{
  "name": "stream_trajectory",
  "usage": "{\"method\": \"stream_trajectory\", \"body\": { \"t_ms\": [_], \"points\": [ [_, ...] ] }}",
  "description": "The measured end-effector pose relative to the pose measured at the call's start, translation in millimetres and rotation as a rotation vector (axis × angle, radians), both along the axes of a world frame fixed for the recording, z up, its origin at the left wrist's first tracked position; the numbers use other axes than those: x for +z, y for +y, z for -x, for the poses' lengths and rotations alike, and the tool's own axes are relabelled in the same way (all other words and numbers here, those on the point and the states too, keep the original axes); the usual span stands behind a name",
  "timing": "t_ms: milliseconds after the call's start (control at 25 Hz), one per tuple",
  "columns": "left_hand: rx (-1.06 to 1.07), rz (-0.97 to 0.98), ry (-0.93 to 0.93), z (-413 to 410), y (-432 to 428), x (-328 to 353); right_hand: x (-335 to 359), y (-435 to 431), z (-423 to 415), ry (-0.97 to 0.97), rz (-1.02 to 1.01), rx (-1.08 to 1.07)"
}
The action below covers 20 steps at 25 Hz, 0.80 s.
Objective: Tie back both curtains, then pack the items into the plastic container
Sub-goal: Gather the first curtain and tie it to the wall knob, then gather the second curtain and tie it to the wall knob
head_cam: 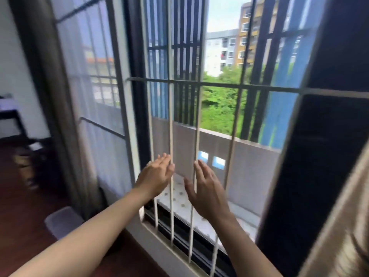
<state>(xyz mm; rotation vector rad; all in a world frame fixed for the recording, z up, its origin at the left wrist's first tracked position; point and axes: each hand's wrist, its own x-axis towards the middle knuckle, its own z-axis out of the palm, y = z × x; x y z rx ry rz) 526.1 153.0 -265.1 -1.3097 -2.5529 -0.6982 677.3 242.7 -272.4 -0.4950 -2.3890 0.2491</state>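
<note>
Head view: we are looking at a barred window, with pale bars (171, 120) running upright and a crossbar cutting across them at mid height. Beyond them a grey balcony wall (249, 164) is closing off the lower part, and green trees (219, 104) and apartment blocks (225, 48) are showing above it.

The left curtain (56, 116) is hanging straight down at the left edge of the window, and a sheer (103, 148) is hanging just beside it, over the glass. The right curtain (339, 226) is filling the lower right corner, close to the camera and blurred. We are not seeing a tie around either one. The container (61, 221) is sitting on the dark wooden floor (24, 212) at the foot of the left curtain, well below the hands. Farther left, a dark table (12, 116) is standing against the white wall.

We are seeing both forearms reaching up from the bottom of the frame toward the bars. The left hand (154, 174) is raised with its fingers straight and together, palm turning to the right. The right hand (205, 188) is raised just beside it, fingers spread loosely, palm facing the left one. Both are holding nothing, and whether the fingertips are touching the bars we cannot tell.
</note>
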Motion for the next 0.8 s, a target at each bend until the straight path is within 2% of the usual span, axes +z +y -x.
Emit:
{"method": "stream_trajectory", "body": {
  "t_ms": [160, 280, 400, 600, 800],
  "points": [
    [0.173, 0.163, -0.050, 47, -20, 27, 17, 11, 62, -0.170, 0.080, 0.215],
    [0.293, 0.161, -0.068, 88, -51, 63, 54, 5, 113, -0.247, 0.115, 0.345],
    [0.392, 0.159, -0.006, 135, -90, 85, 83, -15, 174, -0.262, 0.104, 0.454],
    [0.561, 0.152, -0.027, 256, -171, 99, 104, -89, 329, -0.291, 0.020, 0.627],
    [0.650, 0.189, -0.015, 364, -245, 111, 107, -155, 475, -0.323, 0.151, 0.642]
  ]
}}
